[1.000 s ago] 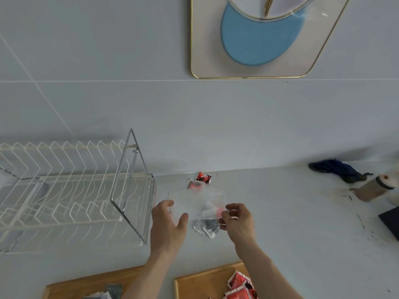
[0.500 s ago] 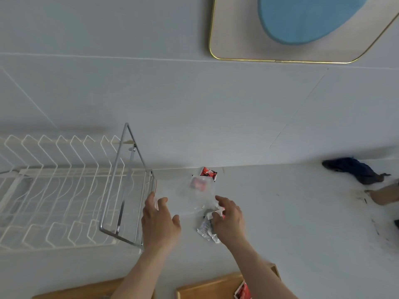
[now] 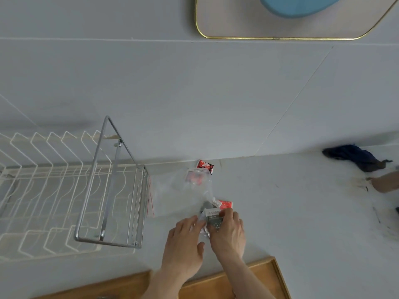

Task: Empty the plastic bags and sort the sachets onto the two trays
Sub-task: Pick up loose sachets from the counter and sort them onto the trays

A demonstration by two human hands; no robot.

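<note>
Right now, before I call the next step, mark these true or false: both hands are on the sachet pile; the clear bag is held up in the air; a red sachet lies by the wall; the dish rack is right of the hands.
1. Both hands, left hand and right hand, are on the sachet pile: true.
2. The clear bag is held up: false, it lies on the counter.
3. A red sachet lies by the wall: true.
4. The dish rack is right of the hands: false, it stands left.
</note>
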